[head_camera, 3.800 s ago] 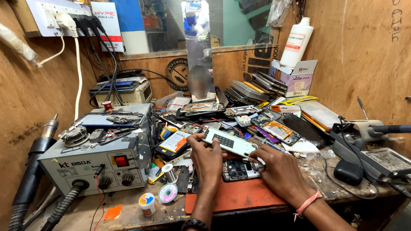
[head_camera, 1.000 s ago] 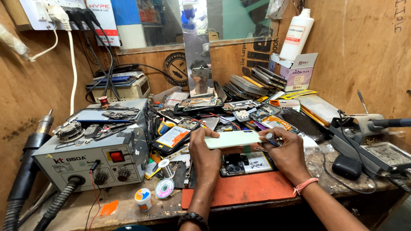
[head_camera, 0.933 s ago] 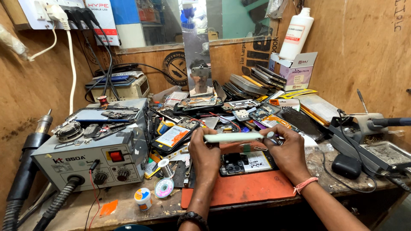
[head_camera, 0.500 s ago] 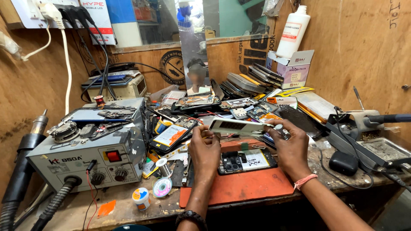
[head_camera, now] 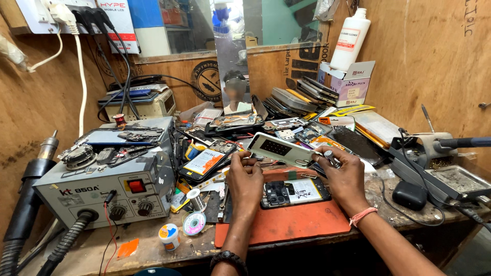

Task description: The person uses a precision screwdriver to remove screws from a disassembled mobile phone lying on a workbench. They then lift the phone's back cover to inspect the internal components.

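Both my hands hold a white phone back cover (head_camera: 283,150) above the bench, inner side up. My left hand (head_camera: 244,176) grips its left end. My right hand (head_camera: 343,174) grips its right end and also pinches a small dark tool against it. Below them an opened phone (head_camera: 294,192), with its circuit board and battery showing, lies flat on an orange work mat (head_camera: 286,223).
A grey hot-air rework station (head_camera: 99,181) stands at the left with its hose hanging off the edge. Solder reels (head_camera: 194,223) and a small pot lie near the front. Several phones and parts are piled behind. A soldering stand (head_camera: 434,153) and a white bottle (head_camera: 350,40) are at the right.
The white cover has been lifted off the opened phone and raised away from me, and has tilted flatter. Both hands rose with it. The opened phone stays on the mat.
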